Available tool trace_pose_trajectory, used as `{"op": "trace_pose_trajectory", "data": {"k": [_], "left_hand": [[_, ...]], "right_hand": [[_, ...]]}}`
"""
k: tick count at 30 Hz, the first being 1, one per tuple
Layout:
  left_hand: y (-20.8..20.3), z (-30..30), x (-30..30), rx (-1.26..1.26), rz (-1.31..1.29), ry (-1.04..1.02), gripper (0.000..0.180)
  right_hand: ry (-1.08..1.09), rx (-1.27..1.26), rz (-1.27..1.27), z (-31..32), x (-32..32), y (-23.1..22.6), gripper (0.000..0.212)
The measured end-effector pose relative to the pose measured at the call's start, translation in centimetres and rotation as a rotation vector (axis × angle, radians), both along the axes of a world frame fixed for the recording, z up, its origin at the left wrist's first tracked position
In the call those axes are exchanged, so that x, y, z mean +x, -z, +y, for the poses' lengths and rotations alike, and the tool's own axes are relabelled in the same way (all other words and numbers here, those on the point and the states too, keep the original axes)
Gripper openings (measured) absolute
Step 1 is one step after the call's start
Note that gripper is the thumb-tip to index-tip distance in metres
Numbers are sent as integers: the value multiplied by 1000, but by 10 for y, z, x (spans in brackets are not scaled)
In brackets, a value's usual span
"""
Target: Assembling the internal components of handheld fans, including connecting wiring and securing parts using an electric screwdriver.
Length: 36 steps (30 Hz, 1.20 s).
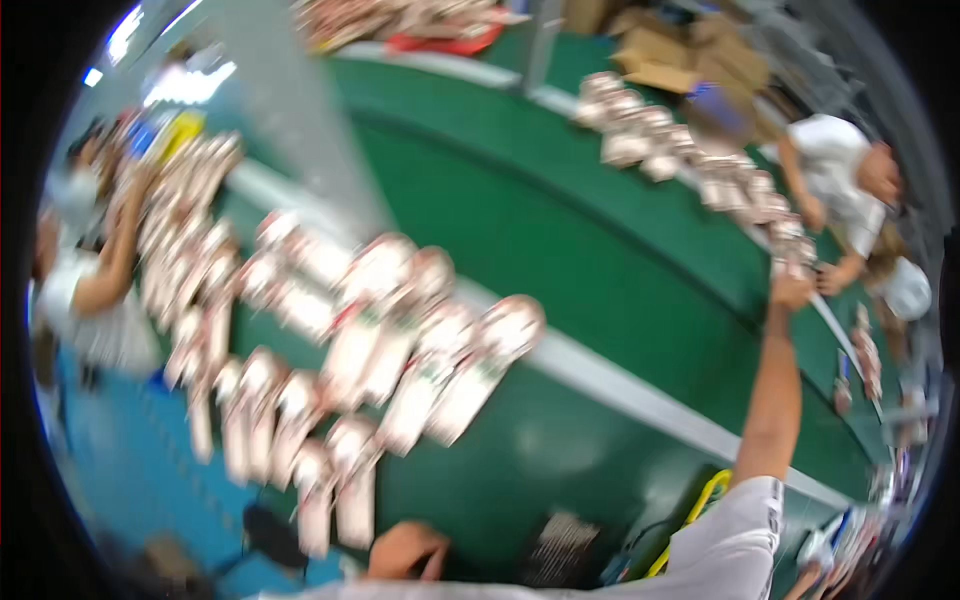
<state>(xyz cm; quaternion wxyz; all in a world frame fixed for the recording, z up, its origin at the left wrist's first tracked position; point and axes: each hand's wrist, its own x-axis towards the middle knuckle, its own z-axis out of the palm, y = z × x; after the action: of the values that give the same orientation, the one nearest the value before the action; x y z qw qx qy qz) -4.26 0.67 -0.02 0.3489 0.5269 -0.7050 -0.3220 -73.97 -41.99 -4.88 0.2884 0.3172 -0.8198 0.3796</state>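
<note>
The picture is blurred by motion. My right hand (pixel 793 291) is stretched far out to the right edge of the green belt (pixel 560 230), at a row of pink-and-white flat packets (pixel 742 190). Whether it grips one I cannot tell. My left hand (pixel 405 550) is low at the near edge with its fingers curled, close to the bottom of a big heap of the same packets (pixel 400 340). Nothing clear shows in it.
A pale rail (pixel 620 385) runs beside the green belt. On the left a person in white (pixel 85 290) reaches toward more packets (pixel 185 220). A second person in white (pixel 850 190) bends over at the right. Cardboard boxes (pixel 680 50) stand at the back.
</note>
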Motion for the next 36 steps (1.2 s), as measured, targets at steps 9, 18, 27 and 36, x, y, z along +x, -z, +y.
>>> {"op": "trace_pose_trajectory", "data": {"k": [9, 18, 27, 36], "left_hand": [[-35, -7, 16, 185, 291, 67, 20], [-60, -189, 99, -410, -273, -138, 64], [-33, -239, 91, -447, -244, -50, 30], [-34, -247, 92, -359, -141, 1, 27]], "right_hand": [[-859, 125, -377, 66, 406, -71, 37], [-1205, 612, -134, 226, 547, -75, 43], [-1168, 441, -110, 217, 553, -74, 38], [-1228, 696, -113, 218, 561, -87, 29]]}}
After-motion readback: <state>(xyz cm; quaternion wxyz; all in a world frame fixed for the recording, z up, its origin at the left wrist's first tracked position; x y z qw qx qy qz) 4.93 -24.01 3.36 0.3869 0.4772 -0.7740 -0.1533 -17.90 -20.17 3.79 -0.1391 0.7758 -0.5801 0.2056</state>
